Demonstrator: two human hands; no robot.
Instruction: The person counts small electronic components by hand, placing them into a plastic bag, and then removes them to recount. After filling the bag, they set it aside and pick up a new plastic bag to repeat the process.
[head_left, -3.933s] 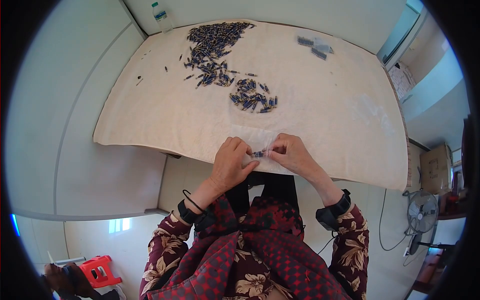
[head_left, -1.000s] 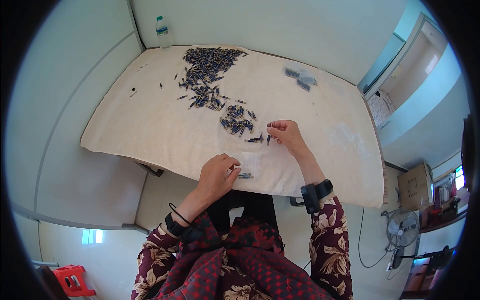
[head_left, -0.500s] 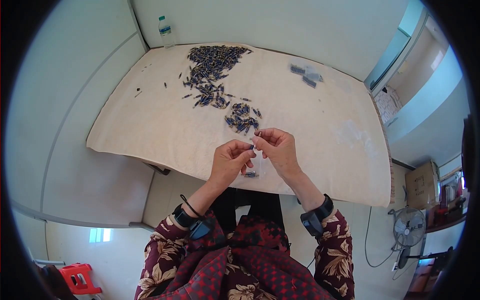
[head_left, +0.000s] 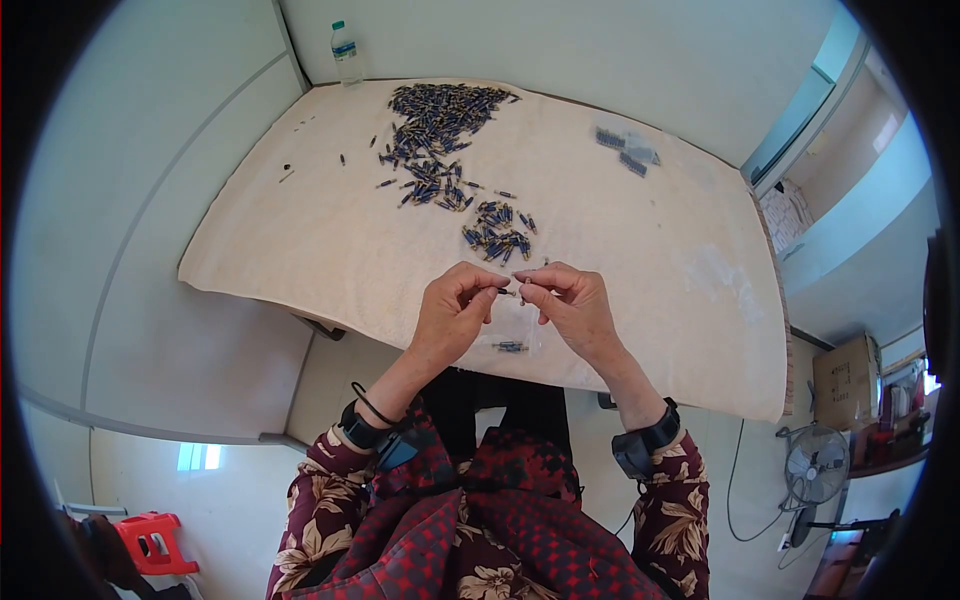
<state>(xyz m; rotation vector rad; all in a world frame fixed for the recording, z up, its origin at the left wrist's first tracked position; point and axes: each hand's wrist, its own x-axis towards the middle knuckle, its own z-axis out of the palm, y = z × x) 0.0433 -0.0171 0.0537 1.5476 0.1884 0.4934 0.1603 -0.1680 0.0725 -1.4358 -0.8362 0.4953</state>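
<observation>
My left hand [head_left: 456,312] pinches a small dark cylindrical part [head_left: 507,292] with a shiny metal tip pointing right. Close beside it, my right hand [head_left: 575,310] holds a tiny metallic piece [head_left: 525,291] between thumb and forefinger; its kind is too small to make out. Just below the hands, near the table's front edge, lies a clear plastic bag [head_left: 530,335] with a few dark blue parts [head_left: 510,347] in or on it. Beyond my fingertips sits a small heap of dark blue cylindrical parts with brass-coloured ends [head_left: 497,235].
A larger pile of the same parts [head_left: 445,115] spreads to the cloth-covered table's [head_left: 300,230] back edge. A water bottle [head_left: 346,58] stands at the back left. Clear bags with dark strips [head_left: 625,150] lie back right. A fan [head_left: 817,465] and a red stool [head_left: 155,543] are on the floor.
My two hands have drawn slightly apart, and the dark part's metal tip now shows between them. The whole view has shifted a little.
</observation>
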